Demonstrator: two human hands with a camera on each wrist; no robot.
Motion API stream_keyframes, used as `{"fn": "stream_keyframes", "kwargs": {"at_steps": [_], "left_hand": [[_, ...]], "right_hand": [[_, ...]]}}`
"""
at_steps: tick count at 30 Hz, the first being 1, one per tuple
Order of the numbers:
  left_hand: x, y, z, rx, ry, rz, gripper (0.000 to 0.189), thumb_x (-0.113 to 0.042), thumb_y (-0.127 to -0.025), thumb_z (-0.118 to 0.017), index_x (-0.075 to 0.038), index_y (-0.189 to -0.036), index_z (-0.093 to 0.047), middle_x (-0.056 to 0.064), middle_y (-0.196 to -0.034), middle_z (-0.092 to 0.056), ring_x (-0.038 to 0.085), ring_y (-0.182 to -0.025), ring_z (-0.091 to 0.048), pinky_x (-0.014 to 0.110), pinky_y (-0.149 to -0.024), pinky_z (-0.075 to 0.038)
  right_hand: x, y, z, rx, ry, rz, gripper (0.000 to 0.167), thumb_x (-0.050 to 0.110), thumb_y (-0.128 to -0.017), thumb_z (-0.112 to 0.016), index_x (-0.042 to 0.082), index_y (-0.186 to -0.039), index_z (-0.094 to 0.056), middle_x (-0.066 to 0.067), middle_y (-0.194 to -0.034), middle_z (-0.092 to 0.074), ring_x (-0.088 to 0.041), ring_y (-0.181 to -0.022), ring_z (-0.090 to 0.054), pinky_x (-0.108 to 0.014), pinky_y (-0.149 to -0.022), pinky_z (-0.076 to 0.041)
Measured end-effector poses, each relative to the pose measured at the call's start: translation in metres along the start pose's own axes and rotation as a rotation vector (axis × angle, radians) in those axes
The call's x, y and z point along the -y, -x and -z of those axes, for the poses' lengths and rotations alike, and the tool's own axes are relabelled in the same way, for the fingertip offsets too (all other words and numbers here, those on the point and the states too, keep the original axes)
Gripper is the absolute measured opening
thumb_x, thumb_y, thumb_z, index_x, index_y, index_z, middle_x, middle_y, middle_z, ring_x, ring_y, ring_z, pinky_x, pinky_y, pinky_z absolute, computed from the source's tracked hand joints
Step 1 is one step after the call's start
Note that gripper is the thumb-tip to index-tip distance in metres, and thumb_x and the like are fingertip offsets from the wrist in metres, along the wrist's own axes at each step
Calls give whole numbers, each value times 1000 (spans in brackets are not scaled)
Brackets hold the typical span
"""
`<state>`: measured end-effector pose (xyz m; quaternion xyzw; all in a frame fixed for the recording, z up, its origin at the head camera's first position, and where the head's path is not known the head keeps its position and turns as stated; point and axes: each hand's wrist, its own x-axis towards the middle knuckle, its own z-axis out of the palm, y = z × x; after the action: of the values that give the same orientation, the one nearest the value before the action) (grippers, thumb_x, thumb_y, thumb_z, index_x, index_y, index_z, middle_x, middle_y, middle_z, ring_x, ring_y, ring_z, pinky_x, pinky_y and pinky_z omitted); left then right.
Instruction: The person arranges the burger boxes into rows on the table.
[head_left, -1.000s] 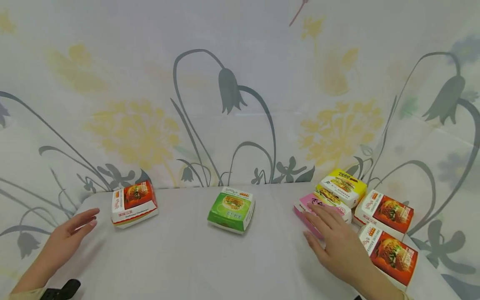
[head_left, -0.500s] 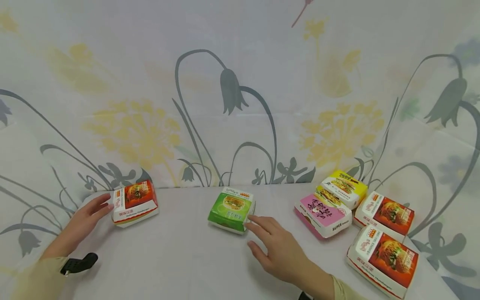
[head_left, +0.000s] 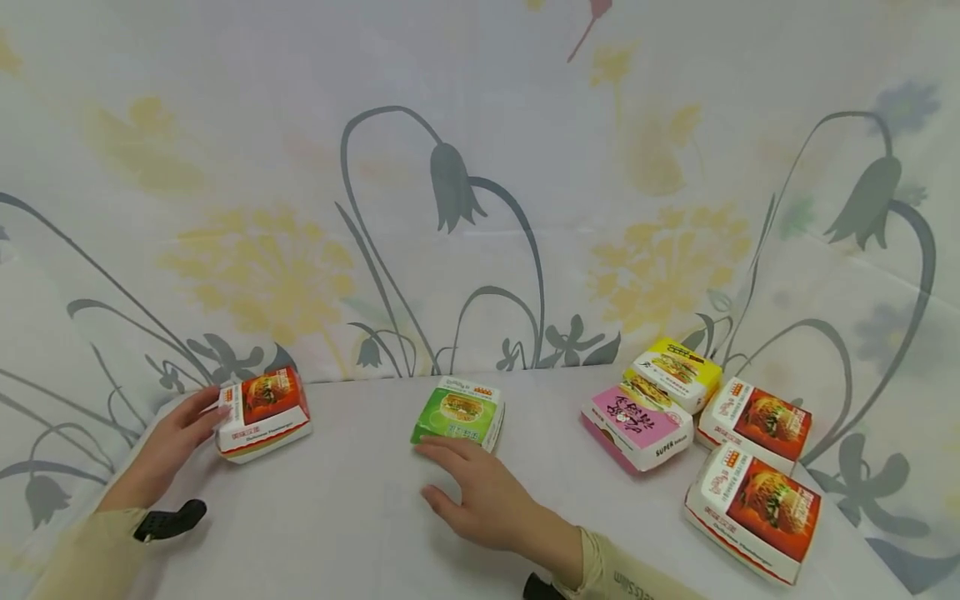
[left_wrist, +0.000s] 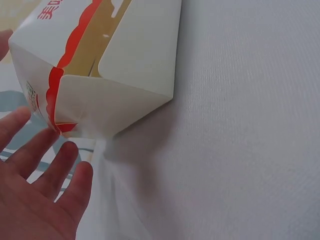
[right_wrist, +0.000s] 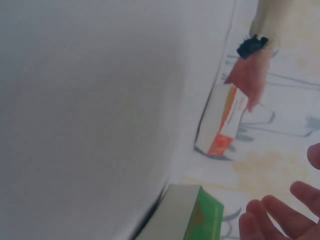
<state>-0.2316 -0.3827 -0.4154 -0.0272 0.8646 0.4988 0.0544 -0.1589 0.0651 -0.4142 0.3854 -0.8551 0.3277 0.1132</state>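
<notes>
The left hand (head_left: 176, 437), fingers spread, lies against the left side of the red-and-white hamburger box (head_left: 264, 414). The right hand (head_left: 483, 502), fingers apart, overlaps the near edge of the green hamburger box (head_left: 457, 410), contact unclear. Both boxes rest on the white bench (head_left: 330, 525).

Right hand (right_wrist: 290, 218) — near green box (right_wrist: 186, 216)
</notes>
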Motion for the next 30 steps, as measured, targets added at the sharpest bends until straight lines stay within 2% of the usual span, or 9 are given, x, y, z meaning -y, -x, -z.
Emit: {"fn": "stream_keyframes", "kwargs": {"at_steps": [4, 12, 19, 23, 30], "left_hand": [[0, -2, -1, 10, 13, -13, 85, -50, -103, -45, 0, -158, -3, 33, -159, -7, 53, -140, -14, 70, -108, -20], [-2, -2, -5, 12, -29, -26, 87, -46, -101, -54, 3, -157, -8, 36, -156, -13, 55, -140, -17, 71, -107, -22], [-3, 3, -14, 27, -59, -5, 85, -45, -101, -55, 3, -157, -11, 37, -154, -17, 54, -139, -20, 70, -107, -25], [-4, 7, -23, 42, -56, -12, 82, -42, -101, -56, 2, -156, -14, 36, -154, -19, 54, -138, -22, 70, -106, -27], [-15, 13, -38, 61, -71, -36, 79, -39, -101, -58, 3, -155, -18, 36, -153, -23, 54, -137, -25, 69, -105, -30]], "right_hand": [[1, -8, -8, 37, -112, -25, 48, 27, -100, -61, 16, -145, -49, 2, -145, -52, -14, -133, -47, -35, -106, -42], [1, -28, -20, 64, -327, -93, 48, 27, -102, -58, 14, -147, -47, -2, -138, -57, -16, -122, -56, -30, -96, -50], [-2, -37, -32, 77, -365, -152, 48, 27, -102, -57, 16, -147, -47, -4, -143, -54, -14, -124, -55, -29, -97, -49], [-3, -44, -41, 88, -379, -188, 49, 28, -101, -58, 17, -147, -48, -4, -143, -54, -12, -124, -54, -28, -97, -48], [-1, -53, -47, 98, -377, -245, 50, 28, -101, -59, 21, -148, -47, -1, -145, -53, -10, -125, -54, -30, -99, -48]]}}
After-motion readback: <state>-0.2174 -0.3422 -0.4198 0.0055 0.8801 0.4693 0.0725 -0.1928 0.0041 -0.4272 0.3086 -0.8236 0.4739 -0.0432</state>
